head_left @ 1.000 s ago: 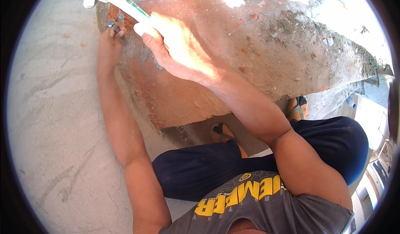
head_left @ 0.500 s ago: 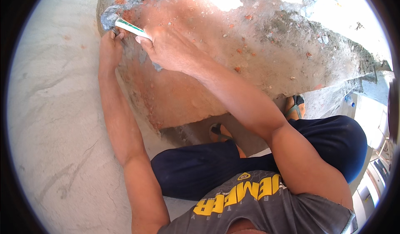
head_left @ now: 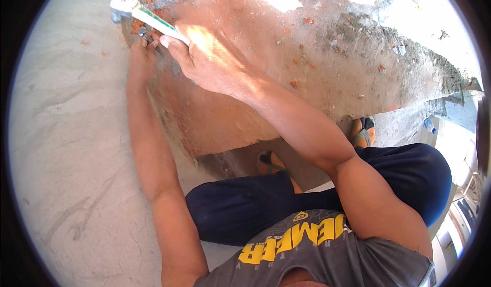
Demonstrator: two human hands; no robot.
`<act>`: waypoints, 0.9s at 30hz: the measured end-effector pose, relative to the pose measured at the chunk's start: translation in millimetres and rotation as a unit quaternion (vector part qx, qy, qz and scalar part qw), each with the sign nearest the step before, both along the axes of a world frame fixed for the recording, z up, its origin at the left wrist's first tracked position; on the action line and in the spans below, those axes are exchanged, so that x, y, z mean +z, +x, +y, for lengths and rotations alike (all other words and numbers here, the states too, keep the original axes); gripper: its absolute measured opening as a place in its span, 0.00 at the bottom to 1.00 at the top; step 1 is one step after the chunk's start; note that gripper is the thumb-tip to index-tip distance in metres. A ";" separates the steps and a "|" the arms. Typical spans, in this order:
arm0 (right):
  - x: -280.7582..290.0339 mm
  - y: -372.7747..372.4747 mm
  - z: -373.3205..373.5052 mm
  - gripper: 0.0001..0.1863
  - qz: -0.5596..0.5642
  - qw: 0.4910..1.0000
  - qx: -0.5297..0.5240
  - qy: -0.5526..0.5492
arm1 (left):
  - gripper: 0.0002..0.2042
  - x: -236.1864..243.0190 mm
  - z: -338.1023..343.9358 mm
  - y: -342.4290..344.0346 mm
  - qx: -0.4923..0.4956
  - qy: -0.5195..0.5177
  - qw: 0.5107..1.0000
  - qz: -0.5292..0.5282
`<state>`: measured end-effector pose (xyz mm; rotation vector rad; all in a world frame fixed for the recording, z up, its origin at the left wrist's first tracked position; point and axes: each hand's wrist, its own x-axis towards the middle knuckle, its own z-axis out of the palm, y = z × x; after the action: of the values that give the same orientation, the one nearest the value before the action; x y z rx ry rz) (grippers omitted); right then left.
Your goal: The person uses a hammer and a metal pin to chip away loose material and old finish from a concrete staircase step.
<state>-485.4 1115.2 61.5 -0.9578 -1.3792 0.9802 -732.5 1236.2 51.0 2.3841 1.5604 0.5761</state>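
My right hand (head_left: 207, 59) is wrapped round the white and green handle of a hammer (head_left: 155, 21). The grey, sunlit hammer head is at the upper left, over the edge of the pale wall. Just below it, my left hand (head_left: 142, 52) grips a short metal chisel (head_left: 143, 32), whose blunt end sticks out past the fingers. A gap separates hammer head and chisel. Where the chisel's other end meets the surface is hidden by my fingers. Broken red brick (head_left: 137, 25) shows beside the chisel, at the corner of the dusty ledge (head_left: 225, 118).
A plastered wall (head_left: 71, 133) runs along the left. Brick crumbs (head_left: 294, 83) and grey chips (head_left: 400, 49) lie scattered over the ledge. My sandalled feet (head_left: 365, 131) are below its near edge. A clear bottle with a blue part (head_left: 429, 125) is at the right.
The hammer head has moved up and left, away from the chisel, with my right hand shifting slightly. My left hand has moved a little to the right, and the chisel's end now shows more.
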 end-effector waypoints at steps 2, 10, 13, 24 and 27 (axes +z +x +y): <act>1.1 0.4 -0.6 0.15 0.056 0.996 -0.036 0.052 | 0.04 2.4 1.6 0.6 0.019 -0.028 0.999 -0.018; -35.4 -17.2 5.5 0.16 0.056 0.979 -0.124 0.149 | 0.04 18.4 -2.6 13.5 -0.005 0.017 0.999 0.045; -42.7 -15.0 -6.9 0.17 0.043 0.998 -0.042 0.015 | 0.04 19.9 -4.8 21.7 0.021 0.001 0.996 0.085; -37.8 -16.4 -2.4 0.16 0.113 0.989 -0.077 0.048 | 0.07 6.7 9.9 8.3 -0.030 -0.033 0.999 0.023; -55.2 -9.9 1.3 0.15 0.025 0.999 -0.036 -0.002 | 0.06 4.6 13.0 8.5 -0.045 -0.038 0.998 0.034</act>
<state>-495.3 1116.5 6.3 -0.9735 -1.2921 0.9476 -724.0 1249.2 55.5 2.4257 1.4639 0.4133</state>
